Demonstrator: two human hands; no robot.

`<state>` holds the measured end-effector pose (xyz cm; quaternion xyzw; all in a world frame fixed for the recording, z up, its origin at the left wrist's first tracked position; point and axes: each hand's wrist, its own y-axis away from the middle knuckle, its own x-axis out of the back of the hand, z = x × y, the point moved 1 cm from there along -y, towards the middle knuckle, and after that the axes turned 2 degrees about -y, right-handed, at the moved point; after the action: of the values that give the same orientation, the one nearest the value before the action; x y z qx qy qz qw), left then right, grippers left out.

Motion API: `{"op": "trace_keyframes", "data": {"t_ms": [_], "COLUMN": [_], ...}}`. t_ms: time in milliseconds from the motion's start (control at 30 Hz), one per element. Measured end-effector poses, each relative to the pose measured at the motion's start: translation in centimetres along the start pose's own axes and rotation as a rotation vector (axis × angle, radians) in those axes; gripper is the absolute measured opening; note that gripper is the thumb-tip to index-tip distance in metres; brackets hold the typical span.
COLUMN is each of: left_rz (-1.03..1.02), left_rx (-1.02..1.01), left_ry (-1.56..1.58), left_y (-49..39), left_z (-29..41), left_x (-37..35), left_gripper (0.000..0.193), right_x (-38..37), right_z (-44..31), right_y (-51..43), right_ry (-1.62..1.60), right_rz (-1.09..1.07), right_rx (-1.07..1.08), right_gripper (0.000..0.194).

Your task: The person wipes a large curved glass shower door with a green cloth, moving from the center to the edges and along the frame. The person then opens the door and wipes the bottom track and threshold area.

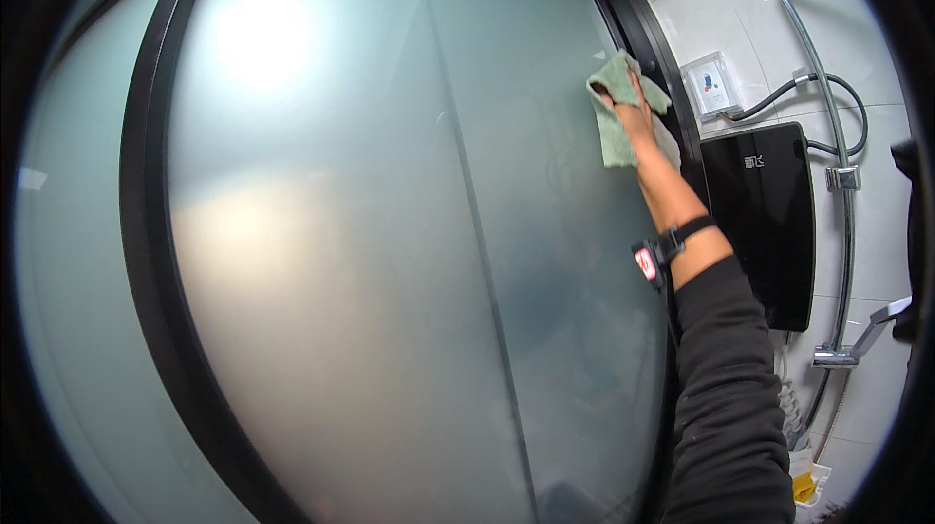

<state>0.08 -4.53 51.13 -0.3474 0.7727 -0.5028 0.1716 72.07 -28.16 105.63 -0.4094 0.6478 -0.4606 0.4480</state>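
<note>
My right hand [634,121] reaches up and presses a light green cloth [618,150] against the right edge of a frosted glass door panel [350,246]. The cloth is bunched around the fingers and partly hides them; one loose corner hangs below the hand. Its right side laps over the black door frame [637,9]. A black strap with a small device [657,254] circles the forearm, above a dark pushed-up sleeve. My left hand is out of view.
Right of the frame, a black wall-mounted water heater [763,232] hangs below a clear-covered switch box [710,89]. Beyond it runs a chrome shower pipe [847,254] with a dark hose. A white rack [818,491] holding something yellow sits low on the tiled wall.
</note>
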Motion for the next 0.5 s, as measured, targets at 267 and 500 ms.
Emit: {"op": "trace_keyframes", "data": {"t_ms": [267, 500], "left_rz": [-0.014, 0.023], "left_rx": [0.053, -0.021], "left_ry": [0.136, 0.124], "left_y": [-0.5, -0.6], "left_z": [-0.2, -0.6], "left_x": [0.7, 0.0], "left_gripper": [0.023, 0.017], "right_x": [0.7, -0.1], "right_z": [-19.3, -37.0], "right_y": [14.3, 26.4], "right_ry": [-0.059, -0.54], "right_rz": [-0.073, -0.291], "right_rx": [0.408, 0.395], "right_gripper": [0.092, 0.116]}}
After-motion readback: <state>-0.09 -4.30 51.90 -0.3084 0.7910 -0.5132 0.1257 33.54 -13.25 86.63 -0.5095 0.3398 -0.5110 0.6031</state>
